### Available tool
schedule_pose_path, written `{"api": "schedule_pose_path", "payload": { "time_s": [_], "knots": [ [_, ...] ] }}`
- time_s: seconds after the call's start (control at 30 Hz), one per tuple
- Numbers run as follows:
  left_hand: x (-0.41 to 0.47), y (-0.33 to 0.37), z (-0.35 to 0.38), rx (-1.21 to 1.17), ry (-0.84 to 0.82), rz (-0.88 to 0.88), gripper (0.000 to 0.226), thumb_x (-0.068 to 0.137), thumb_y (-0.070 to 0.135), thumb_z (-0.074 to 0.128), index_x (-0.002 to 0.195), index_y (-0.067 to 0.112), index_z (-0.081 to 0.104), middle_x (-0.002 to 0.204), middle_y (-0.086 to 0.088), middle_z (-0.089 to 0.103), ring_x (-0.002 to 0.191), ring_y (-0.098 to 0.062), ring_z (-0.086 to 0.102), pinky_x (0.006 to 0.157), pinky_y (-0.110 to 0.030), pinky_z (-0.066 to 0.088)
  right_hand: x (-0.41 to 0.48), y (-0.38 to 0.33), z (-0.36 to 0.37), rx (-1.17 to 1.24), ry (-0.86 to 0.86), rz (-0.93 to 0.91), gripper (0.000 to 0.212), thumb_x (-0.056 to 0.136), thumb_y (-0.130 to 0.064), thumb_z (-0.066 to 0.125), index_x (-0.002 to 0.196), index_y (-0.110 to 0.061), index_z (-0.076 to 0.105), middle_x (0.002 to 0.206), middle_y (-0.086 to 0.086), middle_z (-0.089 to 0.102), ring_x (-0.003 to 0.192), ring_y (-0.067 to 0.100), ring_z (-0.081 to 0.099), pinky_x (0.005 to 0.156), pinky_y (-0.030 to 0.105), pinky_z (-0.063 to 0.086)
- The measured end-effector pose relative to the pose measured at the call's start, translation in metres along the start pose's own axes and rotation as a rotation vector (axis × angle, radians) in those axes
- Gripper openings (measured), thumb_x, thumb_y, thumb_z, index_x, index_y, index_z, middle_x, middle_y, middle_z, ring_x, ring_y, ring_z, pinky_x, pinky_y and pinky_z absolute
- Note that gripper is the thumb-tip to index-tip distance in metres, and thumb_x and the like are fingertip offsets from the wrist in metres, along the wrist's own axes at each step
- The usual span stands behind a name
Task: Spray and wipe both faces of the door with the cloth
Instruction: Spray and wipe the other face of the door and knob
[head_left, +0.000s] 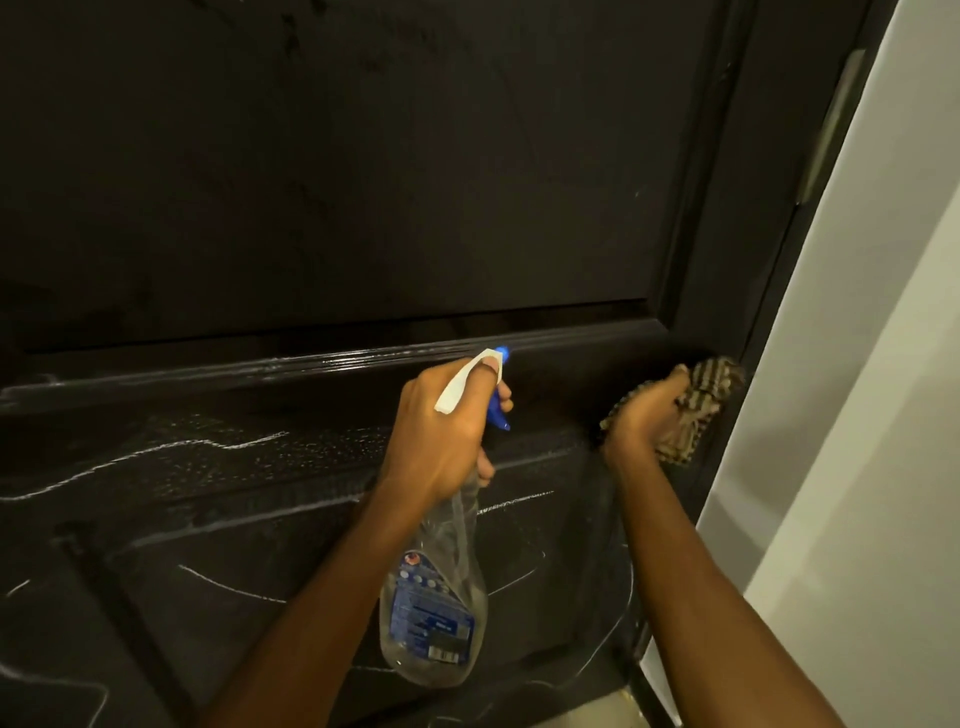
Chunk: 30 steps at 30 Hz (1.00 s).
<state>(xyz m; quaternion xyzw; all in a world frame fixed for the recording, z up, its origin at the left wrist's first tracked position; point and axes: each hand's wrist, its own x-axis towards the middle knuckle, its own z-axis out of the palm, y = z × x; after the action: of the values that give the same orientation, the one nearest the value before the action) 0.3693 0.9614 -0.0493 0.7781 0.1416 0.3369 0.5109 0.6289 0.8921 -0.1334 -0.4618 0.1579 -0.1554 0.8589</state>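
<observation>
- The bottle (435, 613) hangs clear and nearly empty below the left hand (441, 426), its base just above a strip of pale floor (615, 711).
- The left hand grips the bottle's neck, fingers curled round it and thumb laid over the white spray head; the blue nozzle points at the door (363, 182).
- The right hand (641, 423) sits apart to the right, fingers closed round a bunched striped cloth (701, 410).
- The cloth presses on the door near its right edge, level with the rail (260, 369).
- Below the rail, the lower panel shows wet streaks and fine droplets; the upper panel is dark and dull.
- Past the door's right edge stands a pale wall (883, 415), close beside the cloth.
- High on that edge is a metal plate (831, 124), possibly a hinge.
</observation>
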Motion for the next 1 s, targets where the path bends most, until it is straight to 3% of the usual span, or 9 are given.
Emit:
{"api": "schedule_pose_path", "payload": {
  "time_s": [0.17,0.27,0.33,0.43,0.53,0.67,0.77,0.9,1.0],
  "knots": [
    [-0.014,-0.011,-0.018,-0.017,0.09,0.039,0.037,0.104,0.034,0.042,0.088,0.01,0.067,0.083,-0.001,0.072,0.04,-0.033,0.059,0.039,-0.034,0.051,-0.087,-0.006,0.005,-0.342,-0.369,-0.742,0.072,0.096,-0.041,0.043,0.159,-0.012,0.024,0.167,0.011,0.018,0.155,0.023,0.006,0.123,0.028,-0.005],
    [-0.021,-0.017,-0.033,-0.034,0.121,0.034,0.039,0.104,0.037,0.041,0.088,0.013,0.067,0.081,-0.002,0.071,0.04,-0.03,0.058,0.041,-0.038,0.051,-0.076,0.019,-0.025,-0.61,-0.72,-1.333,0.073,0.092,-0.033,0.046,0.16,-0.021,0.021,0.166,0.005,0.021,0.156,0.023,-0.002,0.124,0.044,0.005],
    [-0.024,-0.022,-0.044,-0.03,0.132,-0.003,0.038,0.105,0.033,0.04,0.089,0.01,0.066,0.087,-0.005,0.071,0.04,-0.026,0.057,0.042,-0.036,0.051,-0.044,0.027,-0.039,-0.701,-0.791,-1.531,0.077,0.088,-0.032,0.046,0.16,-0.028,0.019,0.163,0.002,0.024,0.156,0.025,0.003,0.12,0.053,0.016],
    [-0.03,-0.029,-0.06,-0.019,0.158,-0.017,0.038,0.105,0.03,0.04,0.09,0.008,0.066,0.09,-0.007,0.071,0.042,-0.029,0.058,0.044,-0.037,0.051,-0.044,0.028,-0.036,-0.557,-0.474,-1.087,0.068,0.096,-0.03,0.046,0.157,-0.02,0.02,0.164,0.011,0.019,0.151,0.039,0.019,0.123,0.05,0.013],
    [-0.037,-0.035,-0.079,-0.011,0.204,0.011,0.041,0.105,0.035,0.04,0.089,0.008,0.066,0.086,-0.008,0.07,0.049,-0.038,0.06,0.047,-0.046,0.052,-0.095,0.021,-0.011,-0.436,-0.283,-0.702,0.073,0.096,-0.035,0.045,0.16,-0.01,0.018,0.166,0.016,0.015,0.154,0.035,0.011,0.123,0.041,0.001],
    [-0.048,-0.042,-0.107,0.018,0.278,0.035,0.036,0.105,0.031,0.041,0.084,0.017,0.065,0.061,-0.021,0.058,0.043,-0.017,0.057,0.045,-0.029,0.05,-0.159,0.027,-0.001,-0.507,-0.358,-0.808,0.069,0.1,-0.039,0.039,0.16,-0.011,0.016,0.168,0.011,0.014,0.155,0.027,0.004,0.122,0.044,0.006],
    [-0.06,-0.048,-0.126,0.027,0.362,0.022,0.033,0.105,0.019,0.04,0.08,0.025,0.06,0.056,-0.006,0.055,0.046,-0.002,0.058,0.046,-0.011,0.045,-0.202,0.046,-0.004,-0.579,-0.46,-0.935,0.071,0.101,-0.044,0.036,0.16,-0.014,0.012,0.168,0.009,0.014,0.155,0.023,-0.003,0.121,0.053,0.013],
    [-0.084,-0.055,-0.154,0.017,0.468,-0.006,0.034,0.105,0.016,0.041,0.079,0.026,0.059,0.058,0.015,0.064,0.053,0.008,0.059,0.05,-0.006,0.045,-0.258,0.064,-0.006,-0.638,-0.604,-1.06,0.069,0.104,-0.05,0.028,0.161,-0.023,0.002,0.168,0.004,0.007,0.155,0.024,-0.008,0.122,0.046,0.003],
    [-0.101,-0.06,-0.185,0.087,0.577,0.005,0.034,0.105,0.016,0.041,0.077,0.027,0.059,0.06,0.002,0.057,0.054,0.005,0.059,0.05,-0.008,0.045,-0.301,0.077,-0.006,-0.677,-0.684,-1.149,0.067,0.104,-0.054,0.02,0.161,-0.024,0.0,0.167,0.004,0.007,0.154,0.023,-0.013,0.123,0.042,-0.002]
  ]
}}
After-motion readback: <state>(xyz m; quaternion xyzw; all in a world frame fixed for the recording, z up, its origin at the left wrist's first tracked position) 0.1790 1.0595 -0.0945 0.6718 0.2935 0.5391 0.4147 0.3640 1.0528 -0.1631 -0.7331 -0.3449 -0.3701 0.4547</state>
